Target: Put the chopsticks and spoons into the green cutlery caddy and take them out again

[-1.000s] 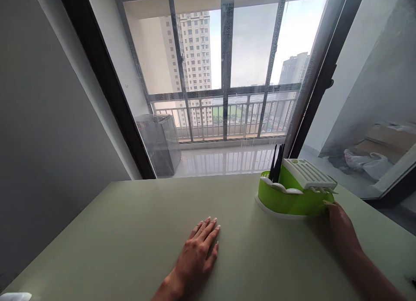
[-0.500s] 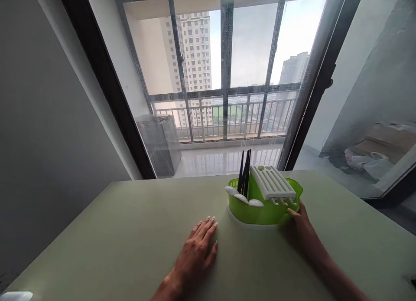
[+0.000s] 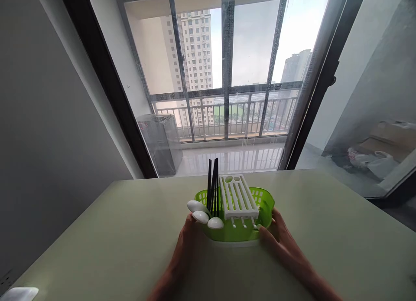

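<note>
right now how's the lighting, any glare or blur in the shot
Head view: daylight behind the tall dark-framed window washes the sky nearly white; bare left hand and bare right hand look dim and slightly soft; pale reflections streak the glossy tiled floor

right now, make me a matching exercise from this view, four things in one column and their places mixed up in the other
1. black sticks
2. white spoons
3. slotted cover
4. right hand

A. over the middle of the green holder
B. at the holder's right end
C. standing up out of the holder, left of its middle
D. bowls at the holder's front left rim

Pairs: 1-C, 2-D, 3-A, 4-B
</note>
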`<state>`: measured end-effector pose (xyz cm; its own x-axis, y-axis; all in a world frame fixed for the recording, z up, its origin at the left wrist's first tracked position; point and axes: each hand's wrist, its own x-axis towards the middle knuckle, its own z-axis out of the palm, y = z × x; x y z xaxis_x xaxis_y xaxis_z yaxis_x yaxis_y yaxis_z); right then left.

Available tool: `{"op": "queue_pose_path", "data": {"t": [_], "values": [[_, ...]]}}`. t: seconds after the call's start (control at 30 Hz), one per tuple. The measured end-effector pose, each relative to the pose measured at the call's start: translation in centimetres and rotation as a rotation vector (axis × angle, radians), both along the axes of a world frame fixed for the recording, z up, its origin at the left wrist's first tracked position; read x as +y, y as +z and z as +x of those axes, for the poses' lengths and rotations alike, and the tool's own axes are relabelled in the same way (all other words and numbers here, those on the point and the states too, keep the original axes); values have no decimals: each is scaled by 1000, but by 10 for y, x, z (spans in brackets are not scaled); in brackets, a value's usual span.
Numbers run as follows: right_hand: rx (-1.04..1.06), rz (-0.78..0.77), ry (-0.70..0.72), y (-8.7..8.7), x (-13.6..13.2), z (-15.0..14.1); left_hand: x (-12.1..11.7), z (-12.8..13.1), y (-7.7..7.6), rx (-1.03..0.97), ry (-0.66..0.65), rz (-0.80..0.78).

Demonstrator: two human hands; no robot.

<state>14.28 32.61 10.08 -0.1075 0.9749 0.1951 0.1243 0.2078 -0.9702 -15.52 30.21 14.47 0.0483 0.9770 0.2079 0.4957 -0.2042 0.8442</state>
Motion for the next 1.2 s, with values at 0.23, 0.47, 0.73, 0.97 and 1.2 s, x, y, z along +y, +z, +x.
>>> {"op": "queue_pose_path", "data": {"t": [0.23,0.47,0.73,0.97,1.2], "values": [[45,3,24,-3,1,0,18,-14,-3,-496,120,-115],[95,8,19,-4,2,-2,53,-22,87,-415,51,71],[107,24,30,-4,4,-4,108,11,138,-208,-190,-178],[106,64,47,-9,9,-2,117,33,142,-117,-175,-76],[123,82,66,-12,10,-1,103,29,163,-278,-33,108]]}}
